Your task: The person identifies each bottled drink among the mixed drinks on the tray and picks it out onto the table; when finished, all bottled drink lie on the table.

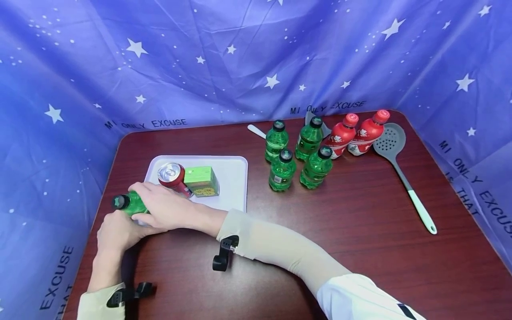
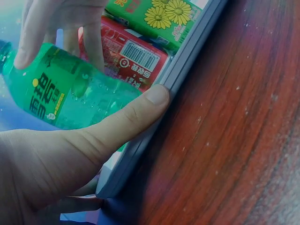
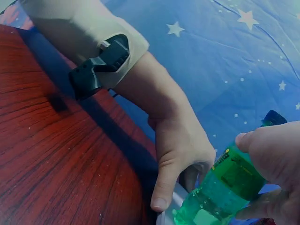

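In the head view my right hand (image 1: 166, 205) holds a green soda bottle (image 1: 137, 203) with a black cap over the near left corner of a white tray (image 1: 234, 178). The bottle stands upright or slightly tilted, its base inside the rim. My left hand (image 1: 119, 231) grips that corner; in the left wrist view its thumb (image 2: 157, 95) lies on the rim and its other fingers pass below the edge. Inside the tray, beside the bottle, are a red drink can (image 1: 171, 174) and a green drink carton (image 1: 201, 181) with yellow flowers.
Several green bottles (image 1: 282, 173) stand right of the tray. Two red bottles (image 1: 362, 135) are behind them. A grey slotted spoon (image 1: 394, 151) lies at the right; another utensil's white handle (image 1: 256, 131) shows at the back. A blue starry cloth (image 1: 224, 66) hangs around the table.
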{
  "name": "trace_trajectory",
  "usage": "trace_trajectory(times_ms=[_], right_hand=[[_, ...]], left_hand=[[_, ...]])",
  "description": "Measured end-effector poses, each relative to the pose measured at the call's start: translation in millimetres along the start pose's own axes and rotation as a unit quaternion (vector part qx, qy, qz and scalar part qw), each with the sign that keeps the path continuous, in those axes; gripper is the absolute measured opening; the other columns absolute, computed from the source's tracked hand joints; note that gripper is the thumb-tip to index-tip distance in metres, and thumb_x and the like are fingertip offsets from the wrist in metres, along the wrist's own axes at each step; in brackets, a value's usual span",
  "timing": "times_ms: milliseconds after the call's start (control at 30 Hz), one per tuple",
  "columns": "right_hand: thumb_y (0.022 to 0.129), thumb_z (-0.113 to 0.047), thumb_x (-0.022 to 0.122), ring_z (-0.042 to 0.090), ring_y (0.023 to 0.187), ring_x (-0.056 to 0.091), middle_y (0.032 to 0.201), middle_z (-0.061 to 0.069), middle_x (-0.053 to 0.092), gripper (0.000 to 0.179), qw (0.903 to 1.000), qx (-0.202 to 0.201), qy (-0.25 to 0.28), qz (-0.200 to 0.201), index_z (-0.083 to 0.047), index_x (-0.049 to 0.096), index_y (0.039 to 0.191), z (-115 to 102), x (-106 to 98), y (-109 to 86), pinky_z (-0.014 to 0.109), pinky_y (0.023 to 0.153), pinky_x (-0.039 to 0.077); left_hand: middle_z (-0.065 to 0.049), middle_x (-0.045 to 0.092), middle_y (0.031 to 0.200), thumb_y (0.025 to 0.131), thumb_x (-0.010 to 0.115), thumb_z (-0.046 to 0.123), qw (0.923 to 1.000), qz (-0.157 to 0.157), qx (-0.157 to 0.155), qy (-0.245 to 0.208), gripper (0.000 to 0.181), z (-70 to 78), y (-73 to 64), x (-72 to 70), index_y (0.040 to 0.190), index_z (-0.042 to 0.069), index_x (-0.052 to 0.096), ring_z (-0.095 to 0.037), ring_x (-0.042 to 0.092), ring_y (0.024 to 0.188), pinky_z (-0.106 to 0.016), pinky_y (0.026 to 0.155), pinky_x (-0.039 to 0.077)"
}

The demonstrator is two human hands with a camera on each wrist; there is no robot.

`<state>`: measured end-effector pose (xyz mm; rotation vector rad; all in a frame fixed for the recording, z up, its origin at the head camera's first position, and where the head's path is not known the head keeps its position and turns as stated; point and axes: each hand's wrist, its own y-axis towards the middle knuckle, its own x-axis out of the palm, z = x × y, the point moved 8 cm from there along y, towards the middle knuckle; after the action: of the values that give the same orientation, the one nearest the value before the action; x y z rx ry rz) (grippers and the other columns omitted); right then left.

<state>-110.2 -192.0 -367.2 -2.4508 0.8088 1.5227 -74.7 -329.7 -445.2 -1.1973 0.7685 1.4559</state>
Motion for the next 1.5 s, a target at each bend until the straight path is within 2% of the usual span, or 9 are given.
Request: trace_trajectory(times_ms=[100,300,400,567,767,867,1000,1233,1500], right_hand=[[0.104,-0.039,0.068,0.003,0.114,0.059,0.124,-0.003,0.062,0.054,1.0000,0.003,0.005,0.001,-0.012,0.048,0.147,2.5,-1.7,-1.9,0.010,0.099,0.046],[0.103,-0.045,0.069,0.000,0.114,0.061,0.125,-0.007,0.067,0.056,0.9990,-0.009,0.031,0.031,-0.016,0.050,0.147,1.8,-15.3,-9.8,0.011,0.096,0.047],[0.102,-0.049,0.070,0.000,0.115,0.065,0.127,-0.008,0.069,0.060,0.9978,-0.003,0.034,0.057,-0.018,0.051,0.148,-2.0,-31.6,-15.7,0.013,0.095,0.050],[0.099,-0.056,0.072,0.001,0.114,0.068,0.131,-0.009,0.071,0.065,0.9954,0.023,0.024,0.089,-0.020,0.052,0.149,-5.9,-69.7,-30.3,0.015,0.094,0.053],[0.091,-0.053,0.082,0.003,0.097,0.070,0.116,-0.008,0.074,0.068,0.9876,0.009,0.023,0.155,-0.018,0.059,0.145,-1.6,-120.7,-56.1,0.017,0.078,0.054],[0.087,-0.049,0.087,0.006,0.091,0.072,0.111,-0.005,0.077,0.069,0.9810,-0.011,0.019,0.193,-0.014,0.062,0.141,2.9,-145.3,-70.2,0.020,0.077,0.056],[0.085,-0.049,0.089,0.007,0.090,0.072,0.109,-0.004,0.078,0.071,0.9743,-0.018,0.009,0.224,-0.012,0.063,0.139,12.4,-178.5,-90.0,0.020,0.080,0.055],[0.088,-0.035,0.089,0.013,0.093,0.077,0.108,0.005,0.079,0.062,0.9641,-0.024,0.030,0.263,-0.004,0.064,0.135,34.4,-235.5,-129.5,0.023,0.080,0.061],[0.087,-0.030,0.091,0.019,0.097,0.080,0.116,0.008,0.080,0.058,0.9445,0.024,-0.040,0.325,-0.001,0.067,0.131,58.5,-295.7,-179.9,0.025,0.080,0.063]], left_hand=[[-0.036,0.071,0.087,0.055,0.094,0.075,1.0000,0.004,0.007,-0.005,0.091,0.8,0.0,1.2,0.102,0.000,0.069,-0.055,0.069,0.076,-0.056,0.052,0.052],[-0.036,0.072,0.105,0.056,0.094,0.075,0.9987,0.015,0.048,-0.003,0.104,7.6,0.4,3.3,0.122,0.000,0.065,-0.060,0.069,0.088,-0.065,0.067,0.056],[-0.037,0.072,0.104,0.055,0.095,0.074,0.9990,0.017,0.040,-0.009,0.106,5.9,-0.2,3.9,0.121,-0.003,0.065,-0.059,0.069,0.089,-0.064,0.066,0.056],[-0.040,0.070,0.103,0.050,0.096,0.075,0.9996,0.016,0.011,-0.020,0.110,0.4,-1.4,5.3,0.121,-0.003,0.064,-0.059,0.068,0.090,-0.061,0.061,0.054],[-0.043,0.062,0.131,0.051,0.094,0.078,0.9998,0.004,0.000,-0.020,0.133,-0.2,0.0,8.1,0.153,0.005,0.051,-0.063,0.062,0.112,-0.067,0.073,0.053],[-0.043,0.056,0.141,0.052,0.094,0.079,0.9998,-0.008,-0.007,-0.019,0.141,-0.4,1.6,9.2,0.161,0.006,0.042,-0.064,0.059,0.120,-0.069,0.078,0.053],[-0.043,0.054,0.143,0.051,0.094,0.079,0.9997,-0.011,-0.011,-0.016,0.143,-0.1,2.6,7.1,0.163,0.007,0.039,-0.063,0.059,0.120,-0.068,0.076,0.053],[-0.043,0.053,0.145,0.051,0.094,0.079,0.9996,-0.013,-0.019,-0.016,0.144,-0.1,1.5,5.0,0.164,0.009,0.038,-0.061,0.058,0.119,-0.066,0.075,0.052],[-0.042,0.052,0.147,0.051,0.094,0.079,0.9995,-0.012,-0.024,-0.018,0.146,-0.1,-0.6,4.1,0.165,0.010,0.036,-0.060,0.056,0.121,-0.068,0.077,0.050]])
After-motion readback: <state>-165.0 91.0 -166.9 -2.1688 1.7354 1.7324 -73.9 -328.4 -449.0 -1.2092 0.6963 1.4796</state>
